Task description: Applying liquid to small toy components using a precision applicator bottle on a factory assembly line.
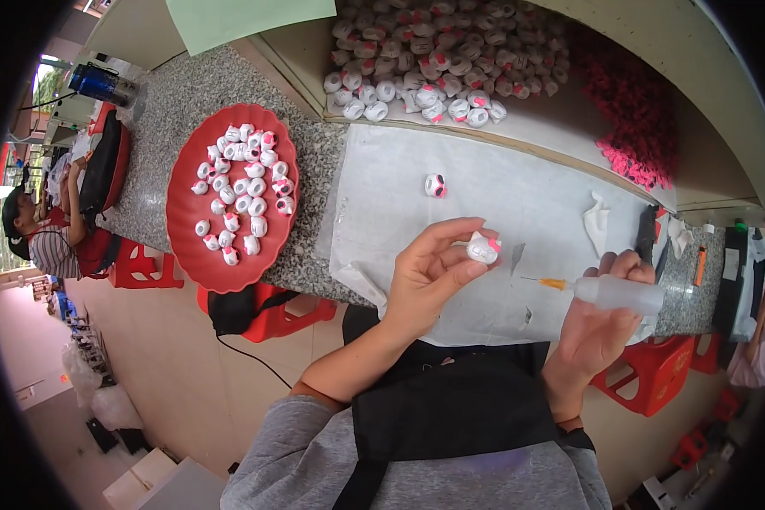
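Note:
Between the fingertips and thumb of my left hand [429, 276] is a small white figurine head [484, 248] with pink on it, held above the white paper. My right hand [599, 327] is wrapped round a translucent squeeze bottle [619, 294]. The bottle lies nearly level, and its orange-based needle tip [552, 283] points left toward the figurine head, with a gap between them. Beyond my hands, one more figurine head [435, 185], white with dark and pink parts, rests on the white paper sheet [382, 204].
A red scalloped tray [183, 191] with several white heads sits at the left. At the back, a shelf bin [518, 127] contains piled white heads and small pink pieces [633, 161]. Crumpled tissue [596, 223] lies at right. Another person [47, 234] sits far left. Red stools [654, 374] stand below.

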{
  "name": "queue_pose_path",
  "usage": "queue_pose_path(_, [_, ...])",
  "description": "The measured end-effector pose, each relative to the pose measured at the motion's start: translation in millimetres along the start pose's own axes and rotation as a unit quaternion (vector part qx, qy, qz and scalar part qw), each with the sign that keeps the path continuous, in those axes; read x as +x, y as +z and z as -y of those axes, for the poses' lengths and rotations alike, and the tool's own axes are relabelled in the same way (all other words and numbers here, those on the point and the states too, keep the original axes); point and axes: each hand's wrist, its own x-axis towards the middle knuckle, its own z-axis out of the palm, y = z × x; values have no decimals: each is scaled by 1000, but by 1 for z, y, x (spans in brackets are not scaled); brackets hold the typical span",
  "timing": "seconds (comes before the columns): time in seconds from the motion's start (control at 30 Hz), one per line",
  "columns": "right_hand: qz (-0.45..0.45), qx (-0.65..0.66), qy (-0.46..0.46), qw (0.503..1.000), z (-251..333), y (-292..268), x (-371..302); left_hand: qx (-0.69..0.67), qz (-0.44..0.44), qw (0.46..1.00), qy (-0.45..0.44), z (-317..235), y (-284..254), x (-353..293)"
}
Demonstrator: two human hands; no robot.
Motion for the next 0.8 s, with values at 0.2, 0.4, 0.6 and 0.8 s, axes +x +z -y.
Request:
queue_pose_path(0.2, [147,-242,-158,946,0,2,-14,17,9,1000,4,-4,2,-6])
queue_pose_path(0.4, [156,-264,-153,940,4,10,-22,0,26,1000,-14,-7,3,-8])
queue_pose_path(0.6, [171,-243,-152,943,6,6,-24,-2,23,1000,-17,-5,5,-8])
queue_pose_path(0.8, [126,-246,-167,947,1,5,-26,0,25,999,-21,-4,7,-7])
